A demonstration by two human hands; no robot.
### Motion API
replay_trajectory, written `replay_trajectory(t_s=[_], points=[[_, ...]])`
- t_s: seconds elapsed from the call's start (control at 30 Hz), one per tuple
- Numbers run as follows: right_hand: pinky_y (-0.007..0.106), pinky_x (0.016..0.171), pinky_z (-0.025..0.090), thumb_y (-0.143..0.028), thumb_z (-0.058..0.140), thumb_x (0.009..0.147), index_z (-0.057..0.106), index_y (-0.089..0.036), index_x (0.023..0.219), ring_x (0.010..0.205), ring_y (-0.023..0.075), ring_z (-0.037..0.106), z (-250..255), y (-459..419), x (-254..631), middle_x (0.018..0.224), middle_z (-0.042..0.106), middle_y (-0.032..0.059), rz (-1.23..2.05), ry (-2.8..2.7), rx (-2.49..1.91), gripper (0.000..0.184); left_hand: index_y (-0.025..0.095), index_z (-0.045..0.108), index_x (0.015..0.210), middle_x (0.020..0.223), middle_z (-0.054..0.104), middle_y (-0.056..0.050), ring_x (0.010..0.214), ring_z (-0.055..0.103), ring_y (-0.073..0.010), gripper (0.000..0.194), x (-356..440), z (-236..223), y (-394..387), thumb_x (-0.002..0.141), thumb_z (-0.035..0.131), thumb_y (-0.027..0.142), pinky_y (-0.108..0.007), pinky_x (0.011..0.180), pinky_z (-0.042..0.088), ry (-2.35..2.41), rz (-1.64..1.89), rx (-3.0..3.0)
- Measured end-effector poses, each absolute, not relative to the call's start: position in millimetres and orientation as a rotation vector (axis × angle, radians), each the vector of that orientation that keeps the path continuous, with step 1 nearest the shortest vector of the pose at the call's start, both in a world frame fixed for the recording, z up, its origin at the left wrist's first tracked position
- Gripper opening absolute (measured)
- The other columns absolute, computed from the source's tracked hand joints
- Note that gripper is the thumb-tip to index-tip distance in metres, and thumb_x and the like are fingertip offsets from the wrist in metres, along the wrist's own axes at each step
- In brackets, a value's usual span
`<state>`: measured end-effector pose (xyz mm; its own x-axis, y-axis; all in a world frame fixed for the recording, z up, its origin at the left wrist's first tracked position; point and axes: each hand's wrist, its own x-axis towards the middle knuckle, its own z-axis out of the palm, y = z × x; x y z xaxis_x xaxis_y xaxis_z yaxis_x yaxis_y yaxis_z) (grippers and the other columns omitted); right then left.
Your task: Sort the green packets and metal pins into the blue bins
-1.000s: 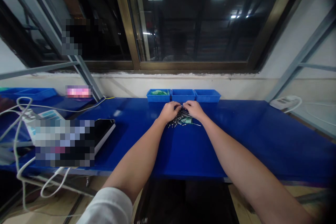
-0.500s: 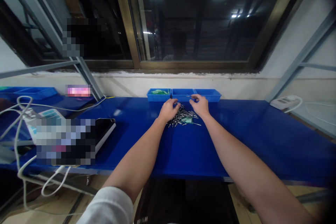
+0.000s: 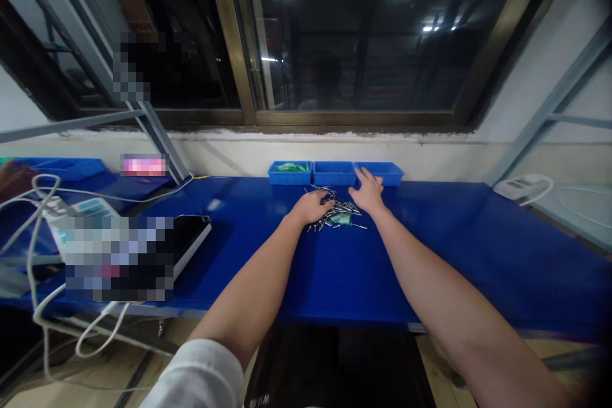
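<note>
A heap of thin metal pins point(image 3: 348, 207), which look like blind rivets, lies on the blue table with a small green packet point(image 3: 340, 219) among them. My left hand point(image 3: 312, 206) is at the heap's left side, fingers bent down into the pins and thumb close to them; what they pinch is hidden. Just beyond is a blue three-part tray point(image 3: 335, 178), green packets point(image 3: 291, 167) in its left compartment. My right hand point(image 3: 369, 192) reaches its front edge near the divider between the middle and right compartments, fingers stretched apart, nothing visible in them.
On the left, a dark device with a white side point(image 3: 194, 245) lies partly blurred, with white cables point(image 3: 32, 255) beside it. A white power strip point(image 3: 519, 186) sits far right. Another person's hand point(image 3: 14, 180) is by a second blue tray point(image 3: 79, 169) at far left.
My right hand has spread its fingers and no longer holds the thin pin seen over the tray. My left hand has moved down into the heap. Another person's hand has appeared at far left.
</note>
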<state>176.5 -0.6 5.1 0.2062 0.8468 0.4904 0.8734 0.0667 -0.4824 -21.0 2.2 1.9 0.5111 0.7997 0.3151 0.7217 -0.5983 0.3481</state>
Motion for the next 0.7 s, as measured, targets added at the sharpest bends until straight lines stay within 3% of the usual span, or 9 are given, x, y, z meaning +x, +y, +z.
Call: replay_trajectory(t_s=[0.1,0.17,0.3,0.53,0.7], points=[[0.041,0.090,0.036,-0.032,0.055,0.074,0.064,-0.024,0.112,0.106,0.0272,0.045,8.3,-4.8,164.8,0.112,0.060,0.0073,0.011,-1.801,-1.682,0.039,0.019,0.056,0.122,0.127,0.057,-0.008,0.118,0.052,-0.0232,0.048,-20.7,1.3,2.4,0.089,0.037,0.048,-0.033,0.100,0.039,1.290,0.609,2.611],[0.040,0.088,0.037,-0.037,0.057,0.073,0.066,-0.027,0.106,0.102,0.0270,0.047,9.6,-8.4,157.6,0.101,0.063,0.0061,0.093,-1.933,-1.722,0.036,0.021,0.057,0.120,0.126,0.058,-0.006,0.116,0.054,-0.0218,0.044,-20.6,1.9,2.6,0.091,0.034,0.044,-0.032,0.098,0.041,1.266,0.596,2.633],[0.043,0.087,0.037,-0.047,0.055,0.075,0.068,-0.031,0.104,0.107,0.0301,0.049,10.3,-13.4,148.8,0.108,0.063,0.0055,0.171,-2.065,-1.815,0.035,0.021,0.057,0.118,0.126,0.058,-0.005,0.116,0.054,-0.0207,0.039,-20.1,4.4,1.9,0.092,0.032,0.036,-0.031,0.099,0.040,1.286,0.564,2.647],[0.030,0.081,0.042,-0.034,0.058,0.077,0.072,-0.025,0.084,0.092,0.0204,0.061,8.4,-12.1,149.1,0.090,0.071,0.0029,0.233,-2.041,-1.719,0.018,0.022,0.055,0.120,0.128,0.057,-0.005,0.115,0.054,-0.0207,0.039,-19.8,4.8,0.5,0.092,0.033,0.037,-0.031,0.098,0.041,1.283,0.547,2.668],[0.028,0.077,0.044,-0.027,0.060,0.076,0.071,-0.023,0.078,0.083,0.0190,0.063,5.5,-11.0,151.1,0.085,0.071,0.0036,0.227,-2.014,-1.607,0.012,0.022,0.059,0.116,0.123,0.060,-0.006,0.112,0.056,-0.0218,0.037,-20.0,3.6,0.8,0.090,0.037,0.038,-0.033,0.095,0.043,1.242,0.649,2.633]])
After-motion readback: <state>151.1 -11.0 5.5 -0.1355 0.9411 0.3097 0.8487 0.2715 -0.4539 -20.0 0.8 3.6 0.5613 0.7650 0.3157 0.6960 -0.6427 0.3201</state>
